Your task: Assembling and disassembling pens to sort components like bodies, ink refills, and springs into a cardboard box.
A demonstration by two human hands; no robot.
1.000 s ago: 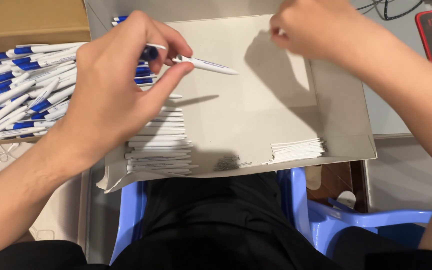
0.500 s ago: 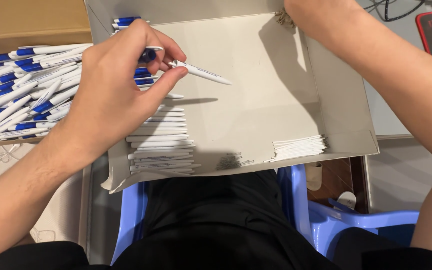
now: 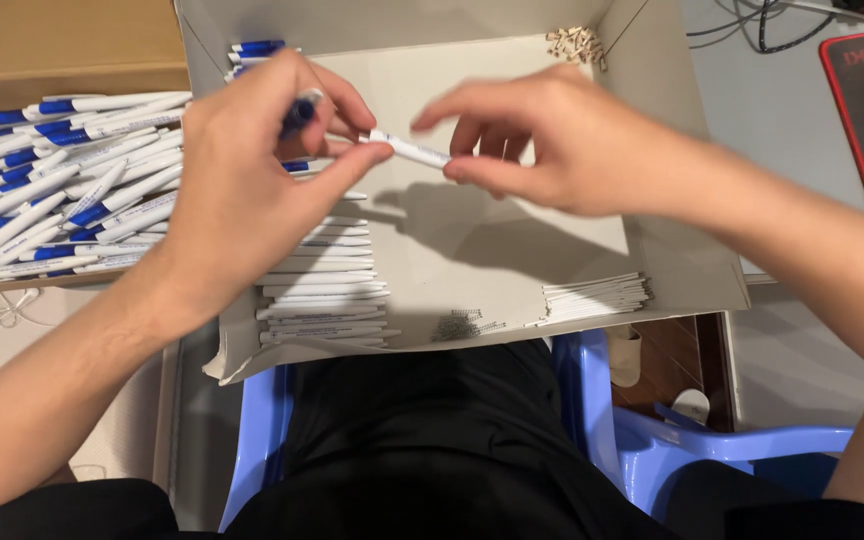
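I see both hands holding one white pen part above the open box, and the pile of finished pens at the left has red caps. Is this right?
Not quite. In the head view the finished pens have blue caps, not red. The rest holds: the left hand and right hand hold one white pen part above the open box.

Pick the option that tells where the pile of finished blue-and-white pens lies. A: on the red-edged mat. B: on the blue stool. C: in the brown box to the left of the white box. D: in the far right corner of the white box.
C: the blue-and-white pens are heaped in the brown box, left of the white box.
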